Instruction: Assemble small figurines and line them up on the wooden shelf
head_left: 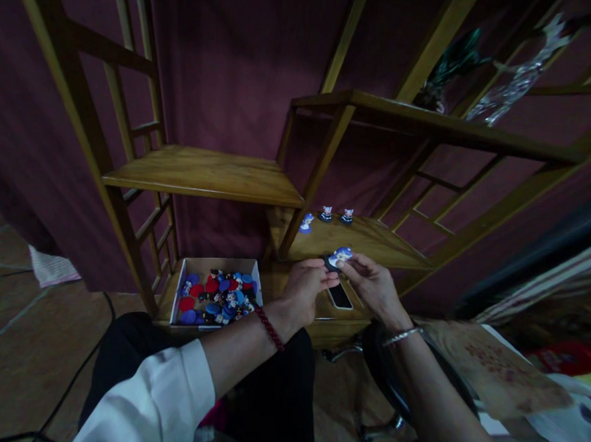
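Both hands meet over the lower shelf around a small figurine [341, 253] with blue-purple hair and a dark round base. My right hand [373, 284] pinches its body between thumb and fingers. At the base, the fingers of my left hand [304, 286] are closed. A phone [341, 297] with a dark screen lies flat just below the hands. On the shelf behind stand a blue-haired figurine [306, 223] and two smaller figurines, one [326, 214] in the middle and another [346, 216] to the right. Left of my hands, a shallow white box [257, 276] holds several figurines and red and blue round pieces.
A wooden shelf board [203, 176] juts out above the box, and a slanted post [317, 173] rises behind my hands. A clear glass-like ornament [522, 80] stands on the upper right shelf. A black swivel chair [384, 355] is below my right arm.
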A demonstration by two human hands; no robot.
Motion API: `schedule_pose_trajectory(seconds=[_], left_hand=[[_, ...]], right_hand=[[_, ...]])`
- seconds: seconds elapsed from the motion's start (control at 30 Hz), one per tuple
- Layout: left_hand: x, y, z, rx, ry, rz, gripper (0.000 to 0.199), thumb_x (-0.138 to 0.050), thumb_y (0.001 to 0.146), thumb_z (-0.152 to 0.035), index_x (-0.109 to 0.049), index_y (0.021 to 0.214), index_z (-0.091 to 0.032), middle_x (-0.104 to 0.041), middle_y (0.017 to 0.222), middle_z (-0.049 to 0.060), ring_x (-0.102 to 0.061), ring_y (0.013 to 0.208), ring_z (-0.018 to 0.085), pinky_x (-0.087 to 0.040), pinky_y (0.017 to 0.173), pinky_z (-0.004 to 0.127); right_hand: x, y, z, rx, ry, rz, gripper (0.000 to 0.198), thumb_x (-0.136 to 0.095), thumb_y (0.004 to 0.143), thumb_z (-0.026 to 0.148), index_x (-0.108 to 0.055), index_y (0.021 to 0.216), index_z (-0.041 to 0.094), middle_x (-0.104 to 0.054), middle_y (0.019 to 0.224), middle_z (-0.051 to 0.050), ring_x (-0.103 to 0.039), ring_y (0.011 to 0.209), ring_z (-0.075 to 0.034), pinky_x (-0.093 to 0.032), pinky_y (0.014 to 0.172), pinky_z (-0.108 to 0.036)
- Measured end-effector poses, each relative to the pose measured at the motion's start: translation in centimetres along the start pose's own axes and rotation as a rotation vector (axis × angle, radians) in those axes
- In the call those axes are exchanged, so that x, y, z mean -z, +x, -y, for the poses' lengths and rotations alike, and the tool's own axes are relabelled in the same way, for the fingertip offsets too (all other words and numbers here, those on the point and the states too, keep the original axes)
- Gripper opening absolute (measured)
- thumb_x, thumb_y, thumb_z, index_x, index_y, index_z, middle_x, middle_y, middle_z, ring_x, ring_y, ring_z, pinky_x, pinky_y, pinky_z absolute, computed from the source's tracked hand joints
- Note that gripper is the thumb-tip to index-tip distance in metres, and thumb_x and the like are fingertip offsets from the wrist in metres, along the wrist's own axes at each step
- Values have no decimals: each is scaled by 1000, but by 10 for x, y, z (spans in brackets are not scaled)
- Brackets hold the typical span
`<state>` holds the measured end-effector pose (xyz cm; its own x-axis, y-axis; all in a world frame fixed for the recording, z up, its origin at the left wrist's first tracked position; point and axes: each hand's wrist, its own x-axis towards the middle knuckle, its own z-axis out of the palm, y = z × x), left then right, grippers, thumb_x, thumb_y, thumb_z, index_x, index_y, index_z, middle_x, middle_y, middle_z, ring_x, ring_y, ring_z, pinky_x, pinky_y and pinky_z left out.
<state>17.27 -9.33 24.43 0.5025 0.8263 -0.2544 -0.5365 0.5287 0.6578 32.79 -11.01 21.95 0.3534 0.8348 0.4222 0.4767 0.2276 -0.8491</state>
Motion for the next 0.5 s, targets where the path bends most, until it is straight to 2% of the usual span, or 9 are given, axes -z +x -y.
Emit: schedule_pose_trajectory(seconds=[0.13,0.33,0.5], left_hand=[[-6,8,1,3,-12,-8,23,-47,66,6,-56,77,-11,-61,74,6,-62,73,13,-48,88,33],[-13,15,1,-21,-66,-20,22,-51,61,8,-55,68,-13,-57,69,4,-60,72,15,-48,85,33],[-22,20,-2,-25,-29,-39,23,-49,59,9,-55,61,-13,-56,68,3,-58,72,13,-47,87,31]], right_hand=[[1,8,-2,-26,13,9,39,-72,60,50,-66,84,20,-71,85,-5,-65,81,-20,-52,78,-34],[6,19,-7,-85,42,23,41,-74,56,51,-65,82,19,-71,85,-5,-65,79,-20,-52,75,-33],[8,31,-11,-120,62,41,41,-74,55,51,-65,81,20,-71,82,-4,-65,75,-19,-53,69,-32]])
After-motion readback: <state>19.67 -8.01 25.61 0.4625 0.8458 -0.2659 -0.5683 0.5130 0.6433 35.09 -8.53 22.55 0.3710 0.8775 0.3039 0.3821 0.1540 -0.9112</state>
